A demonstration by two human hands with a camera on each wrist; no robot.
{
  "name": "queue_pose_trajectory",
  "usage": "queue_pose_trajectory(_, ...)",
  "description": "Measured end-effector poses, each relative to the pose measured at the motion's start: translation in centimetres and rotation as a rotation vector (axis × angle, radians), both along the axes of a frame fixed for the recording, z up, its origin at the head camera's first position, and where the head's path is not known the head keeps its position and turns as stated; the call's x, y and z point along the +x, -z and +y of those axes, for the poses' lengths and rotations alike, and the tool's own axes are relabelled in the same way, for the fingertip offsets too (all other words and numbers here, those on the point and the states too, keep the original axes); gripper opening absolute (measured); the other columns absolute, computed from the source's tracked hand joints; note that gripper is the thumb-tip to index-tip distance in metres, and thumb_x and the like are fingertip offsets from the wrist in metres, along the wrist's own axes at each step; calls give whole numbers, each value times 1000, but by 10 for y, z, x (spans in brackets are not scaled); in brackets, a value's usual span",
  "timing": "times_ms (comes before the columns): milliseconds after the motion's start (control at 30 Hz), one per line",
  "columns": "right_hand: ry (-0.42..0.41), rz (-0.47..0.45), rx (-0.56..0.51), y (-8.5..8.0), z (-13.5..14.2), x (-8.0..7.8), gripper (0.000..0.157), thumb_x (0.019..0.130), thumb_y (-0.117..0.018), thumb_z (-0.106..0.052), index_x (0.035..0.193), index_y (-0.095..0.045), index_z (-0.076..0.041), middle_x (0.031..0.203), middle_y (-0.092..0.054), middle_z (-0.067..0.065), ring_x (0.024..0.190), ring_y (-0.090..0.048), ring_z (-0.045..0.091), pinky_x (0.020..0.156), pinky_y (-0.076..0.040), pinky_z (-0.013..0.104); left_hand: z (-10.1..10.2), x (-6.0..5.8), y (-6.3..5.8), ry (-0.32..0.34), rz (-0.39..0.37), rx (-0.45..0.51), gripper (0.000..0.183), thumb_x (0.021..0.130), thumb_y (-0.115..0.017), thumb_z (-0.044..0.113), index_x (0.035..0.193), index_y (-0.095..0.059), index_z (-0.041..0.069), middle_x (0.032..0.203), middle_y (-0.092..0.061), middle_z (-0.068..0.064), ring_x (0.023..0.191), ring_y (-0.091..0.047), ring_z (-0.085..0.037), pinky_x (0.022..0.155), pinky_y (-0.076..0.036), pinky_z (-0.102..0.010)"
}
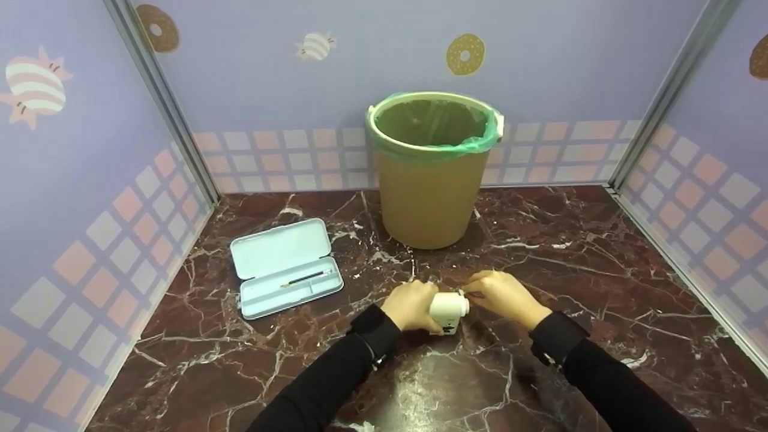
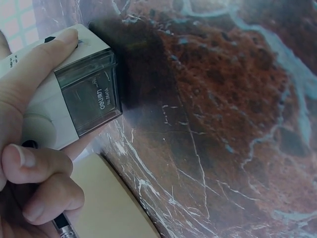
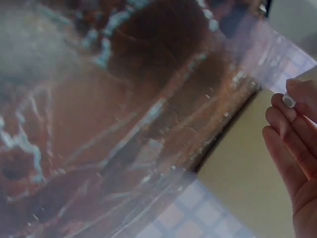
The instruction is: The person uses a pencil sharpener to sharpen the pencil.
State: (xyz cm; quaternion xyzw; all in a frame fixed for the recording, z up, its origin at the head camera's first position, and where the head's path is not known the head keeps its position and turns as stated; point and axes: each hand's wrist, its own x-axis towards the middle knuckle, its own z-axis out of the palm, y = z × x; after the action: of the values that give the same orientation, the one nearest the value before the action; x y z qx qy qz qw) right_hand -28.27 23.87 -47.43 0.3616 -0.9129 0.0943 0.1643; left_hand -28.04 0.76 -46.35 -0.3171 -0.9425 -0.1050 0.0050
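Note:
My left hand [image 1: 411,306] grips a white pencil sharpener [image 1: 449,309] on the tabletop. In the left wrist view the thumb lies along the sharpener's top, and the clear drawer [image 2: 94,91] faces out. Below the curled fingers [image 2: 54,196] shows a dark pencil-like stick [image 2: 63,225] with a silver band; the hand hides most of it. On the sharpener's right side, my right hand [image 1: 504,297] is at its crank. The right wrist view shows thumb and finger pinching the small white crank knob [image 3: 288,100], the other fingers loosely extended.
A light-blue pencil case [image 1: 282,240] lies open to the left, with a dark pencil [image 1: 306,278] inside. Behind the hands stands a tan bin [image 1: 429,198] lined with a green bag [image 1: 480,143]. Patterned walls border the dark marbled table [image 1: 600,264] at back and sides.

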Motion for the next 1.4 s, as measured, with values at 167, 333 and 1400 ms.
queue_pose_trajectory(167,-26,-18,23,8,-1,3,9,80,-83,-10,88,-79,-9,89,-77,7,79,-73,24,71,-61,40,-1,0,0,3,-1,6,53,62,-95,42,97,-70,11,93,-76,-5,80,-72,-21,68,-59,-36)
queue_pose_trajectory(333,-28,-22,19,15,-3,10,12,78,-83,-9,73,-72,-9,82,-74,5,71,-69,22,65,-58,39,-2,0,1,-2,-8,13,54,62,-96,41,98,-70,10,94,-76,-5,81,-72,-22,70,-60,-36)
queue_pose_trajectory(1400,-171,129,3,11,1,58,14,72,-87,-10,81,-77,-14,80,-71,-4,69,-66,8,62,-56,23,1,-1,4,-6,-2,19,50,62,-95,40,95,-71,10,91,-77,-4,79,-71,-20,68,-59,-34)
